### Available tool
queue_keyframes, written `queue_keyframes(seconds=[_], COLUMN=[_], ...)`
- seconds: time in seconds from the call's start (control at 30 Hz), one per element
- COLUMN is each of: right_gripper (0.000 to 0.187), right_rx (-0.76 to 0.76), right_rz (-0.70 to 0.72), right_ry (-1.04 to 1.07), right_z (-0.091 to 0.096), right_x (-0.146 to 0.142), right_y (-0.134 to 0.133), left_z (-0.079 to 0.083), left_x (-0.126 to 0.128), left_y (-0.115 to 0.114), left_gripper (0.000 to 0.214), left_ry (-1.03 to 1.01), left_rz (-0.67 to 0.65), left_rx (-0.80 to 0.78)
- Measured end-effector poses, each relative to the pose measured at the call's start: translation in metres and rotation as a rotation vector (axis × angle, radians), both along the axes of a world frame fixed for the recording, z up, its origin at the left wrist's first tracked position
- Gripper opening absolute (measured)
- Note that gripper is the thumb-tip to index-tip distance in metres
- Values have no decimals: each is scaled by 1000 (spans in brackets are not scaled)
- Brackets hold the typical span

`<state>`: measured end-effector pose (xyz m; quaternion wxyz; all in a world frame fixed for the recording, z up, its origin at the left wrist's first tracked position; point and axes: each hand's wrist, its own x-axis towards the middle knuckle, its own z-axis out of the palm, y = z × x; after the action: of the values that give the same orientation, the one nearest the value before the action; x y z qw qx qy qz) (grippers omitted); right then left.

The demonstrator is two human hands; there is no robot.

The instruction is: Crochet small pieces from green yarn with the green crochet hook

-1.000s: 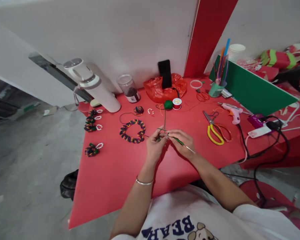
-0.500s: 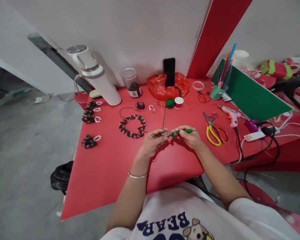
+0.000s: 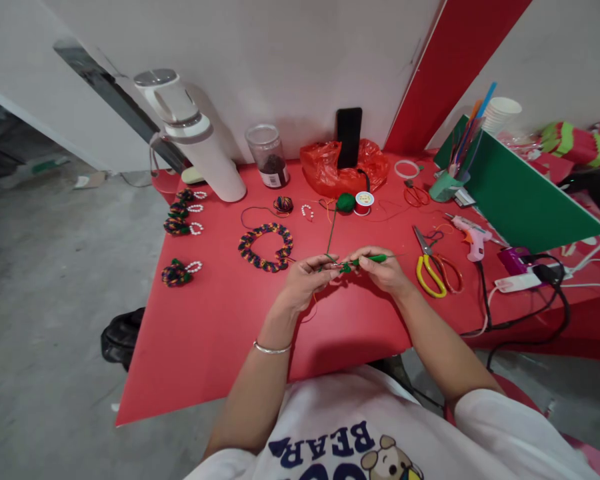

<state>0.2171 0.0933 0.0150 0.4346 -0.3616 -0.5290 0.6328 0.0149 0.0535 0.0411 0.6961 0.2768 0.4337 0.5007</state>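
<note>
Both hands meet over the front middle of the red table. My right hand is closed around the green handle of a crochet hook, whose metal end points left. A small piece of green crochet sits at the hook's tip, between the hands. My left hand is closed, with green yarn pinched at its fingertips. That yarn runs up to a green yarn ball beside a spool of red thread. Left of the hands lies a multicoloured crocheted ring.
Multicoloured crocheted pieces with white bead loops line the left side. A white flask, a jar and a phone on a red bag stand behind. Scissors, a glue gun and a power strip are rightward.
The view has shifted slightly, so background things appear moved. My hands stay together on the crochet, with only a slight change in the hook's angle.
</note>
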Motion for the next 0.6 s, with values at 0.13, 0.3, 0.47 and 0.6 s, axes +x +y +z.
queue_keyframes(seconds=[0.13, 0.3, 0.47, 0.6], right_gripper=[35, 31, 31, 28], right_rx=[6, 1, -39, -47], right_rz=[12, 96, 156, 191], right_ry=[6, 11, 24, 51], right_z=[-4, 1, 8, 10], right_x=[2, 9, 14, 15], right_y=[0, 1, 1, 0], left_z=[-3, -4, -3, -3], left_x=[2, 2, 1, 0], left_y=[0, 0, -1, 0], left_gripper=[41, 29, 24, 23], left_ry=[10, 42, 90, 127], left_rz=[5, 2, 3, 14], left_rx=[-3, 35, 64, 91])
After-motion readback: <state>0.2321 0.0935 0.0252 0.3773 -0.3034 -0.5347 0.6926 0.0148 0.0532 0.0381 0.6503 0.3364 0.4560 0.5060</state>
